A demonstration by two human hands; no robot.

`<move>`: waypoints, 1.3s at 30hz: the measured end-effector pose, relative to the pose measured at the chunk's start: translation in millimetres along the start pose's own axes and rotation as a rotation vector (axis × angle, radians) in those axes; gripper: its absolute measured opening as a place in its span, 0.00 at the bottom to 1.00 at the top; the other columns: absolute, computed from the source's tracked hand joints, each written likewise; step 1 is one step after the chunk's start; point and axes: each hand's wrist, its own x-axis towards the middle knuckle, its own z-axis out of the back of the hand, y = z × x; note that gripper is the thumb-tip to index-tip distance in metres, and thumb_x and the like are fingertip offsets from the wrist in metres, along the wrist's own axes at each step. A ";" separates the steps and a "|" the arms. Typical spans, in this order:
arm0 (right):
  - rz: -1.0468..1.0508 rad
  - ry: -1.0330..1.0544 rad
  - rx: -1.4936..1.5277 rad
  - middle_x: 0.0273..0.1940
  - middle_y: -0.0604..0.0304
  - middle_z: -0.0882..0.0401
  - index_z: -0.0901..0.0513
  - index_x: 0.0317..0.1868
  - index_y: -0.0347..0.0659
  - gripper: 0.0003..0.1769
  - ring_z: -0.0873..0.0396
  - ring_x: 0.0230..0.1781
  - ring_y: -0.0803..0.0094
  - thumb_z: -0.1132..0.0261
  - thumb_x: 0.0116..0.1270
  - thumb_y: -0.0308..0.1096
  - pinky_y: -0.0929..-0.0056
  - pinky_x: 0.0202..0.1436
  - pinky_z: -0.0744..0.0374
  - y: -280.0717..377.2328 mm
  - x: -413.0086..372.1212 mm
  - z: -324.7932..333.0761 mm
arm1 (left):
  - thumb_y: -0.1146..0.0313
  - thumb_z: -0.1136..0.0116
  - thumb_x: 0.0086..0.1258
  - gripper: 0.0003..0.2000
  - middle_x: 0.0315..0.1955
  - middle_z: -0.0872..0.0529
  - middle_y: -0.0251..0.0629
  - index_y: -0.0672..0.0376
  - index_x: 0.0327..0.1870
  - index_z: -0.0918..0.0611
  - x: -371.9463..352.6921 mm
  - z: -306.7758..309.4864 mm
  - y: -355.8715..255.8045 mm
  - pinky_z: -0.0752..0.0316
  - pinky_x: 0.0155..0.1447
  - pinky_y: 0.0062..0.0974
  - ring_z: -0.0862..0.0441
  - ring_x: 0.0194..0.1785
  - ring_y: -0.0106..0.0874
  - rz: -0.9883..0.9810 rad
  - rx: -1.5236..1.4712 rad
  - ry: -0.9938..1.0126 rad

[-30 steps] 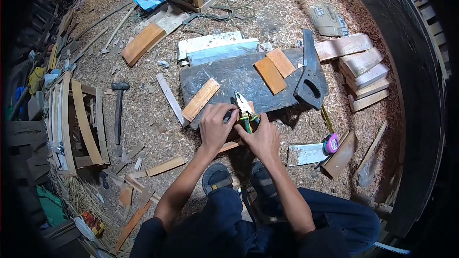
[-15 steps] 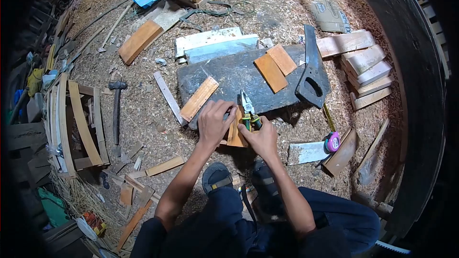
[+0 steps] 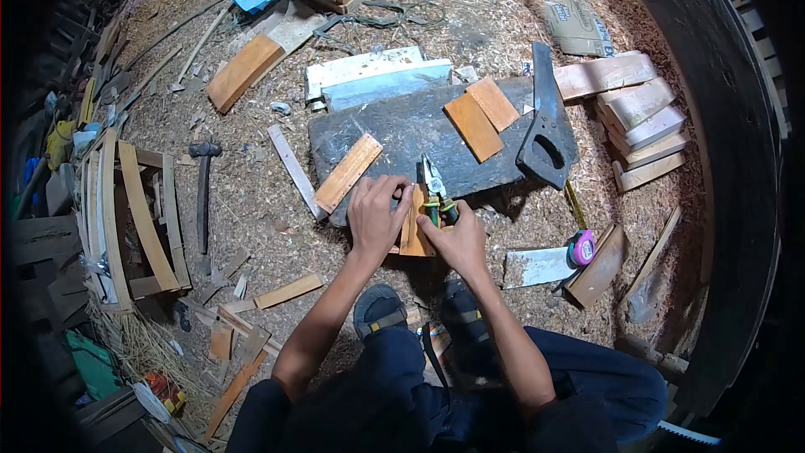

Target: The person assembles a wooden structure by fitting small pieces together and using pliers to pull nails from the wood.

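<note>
gripping with your right hand (image 3: 459, 239): the fingers are wrapped on the green-and-yellow handles of the pliers (image 3: 433, 180), whose nose points away from you over the near edge of the dark board (image 3: 402, 130). the 2 handles stand a little apart.

your left hand (image 3: 375, 216) is just left of the pliers, palm down, fingers curled at the left side of the orange-brown wood piece (image 3: 414, 239). the fingertips are partly hidden, so you cannot tell whether that grip is firm or what is pinched. the wood piece lies between your 2 hands, partly under the pliers, at the board's near edge.

on the board, left side: 1 light wood strip (image 3: 350, 173), set at a slant. toward the far right: 2 orange wood blocks, the darker block (image 3: 472, 128) against the paler block (image 3: 493, 104). at the right end: the handsaw (image 3: 546, 113), handle toward you.

off the board: the hammer (image 3: 204, 193) lies on the shavings at left, head away from you. at right, the purple tape measure (image 3: 581, 248) sits by the white piece (image 3: 537, 270). farther right, a stack of cut wood (image 3: 644, 113).
</note>
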 end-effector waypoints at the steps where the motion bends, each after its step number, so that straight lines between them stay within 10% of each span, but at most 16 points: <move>1: -0.007 -0.001 0.006 0.30 0.44 0.13 0.18 0.38 0.32 0.30 0.12 0.33 0.48 0.22 0.56 0.54 0.54 0.39 0.18 0.8 0.0 0.3 | 0.65 0.31 0.68 0.07 0.32 0.13 0.33 0.57 0.40 0.12 -0.2 -0.1 0.2 0.26 0.44 0.37 0.19 0.37 0.37 0.012 -0.008 -0.001; 17: -0.010 -0.002 0.057 0.30 0.44 0.13 0.19 0.37 0.32 0.30 0.12 0.32 0.50 0.22 0.56 0.54 0.55 0.38 0.18 1.1 -1.1 -3.3 | 0.64 0.32 0.70 0.07 0.30 0.13 0.32 0.56 0.35 0.14 -5.8 -9.4 -3.0 0.33 0.44 0.36 0.22 0.36 0.37 0.045 0.008 -0.057; 25: -0.050 0.009 0.054 0.33 0.43 0.12 0.18 0.39 0.30 0.31 0.11 0.34 0.50 0.22 0.57 0.55 0.56 0.39 0.17 -3.2 1.5 -8.7 | 0.62 0.31 0.68 0.20 0.46 0.15 0.40 0.56 0.58 0.19 -23.5 26.8 -20.4 0.28 0.53 0.40 0.19 0.48 0.42 0.153 0.091 0.195; 39: -0.071 0.112 0.231 0.33 0.49 0.13 0.18 0.42 0.30 0.31 0.13 0.34 0.60 0.23 0.57 0.54 0.61 0.41 0.18 -18.5 5.5 -4.1 | 0.51 0.24 0.57 0.39 0.60 0.24 0.45 0.63 0.66 0.26 -26.5 40.4 -35.6 0.30 0.57 0.41 0.23 0.58 0.44 0.083 0.217 0.420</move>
